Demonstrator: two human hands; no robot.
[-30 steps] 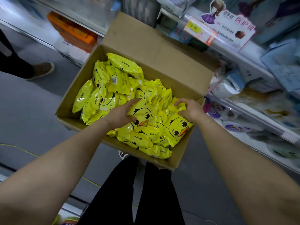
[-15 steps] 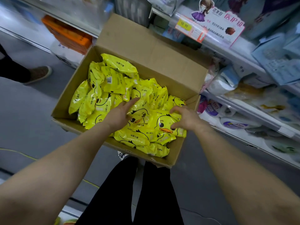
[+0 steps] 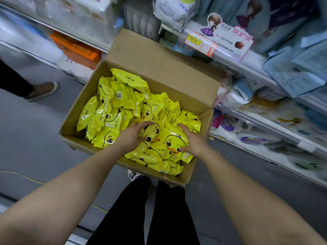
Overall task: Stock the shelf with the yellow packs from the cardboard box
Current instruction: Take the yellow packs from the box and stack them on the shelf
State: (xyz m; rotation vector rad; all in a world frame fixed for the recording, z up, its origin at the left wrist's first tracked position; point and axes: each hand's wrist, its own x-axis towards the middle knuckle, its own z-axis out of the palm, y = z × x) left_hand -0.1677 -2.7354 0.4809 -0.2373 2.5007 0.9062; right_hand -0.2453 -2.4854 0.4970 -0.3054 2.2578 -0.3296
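An open cardboard box (image 3: 177, 87) sits on the floor by the shelf, piled with several yellow packs (image 3: 122, 98) printed with a duck face. My left hand (image 3: 131, 137) is in the box's near part, fingers curled over the top edge of a duck pack (image 3: 152, 133) and thumb on its face. My right hand (image 3: 193, 141) grips the neighbouring duck pack (image 3: 174, 140), fingers along its right side and thumb on its front. The two packs lie side by side between my hands, on top of the pile.
The shelf (image 3: 265, 128) to the right holds white and blue soft packages; an upper level carries a price tag (image 3: 200, 43). Orange packs (image 3: 79, 52) lie on a low shelf at the back left. Another person's shoe (image 3: 44, 88) stands on the grey floor to the left. My legs (image 3: 159, 209) are below the box.
Both hands have drawn closer together over the near packs. My left fingers now curl over a pack's top edge, and my right hand has shifted to the neighbouring pack's right side.
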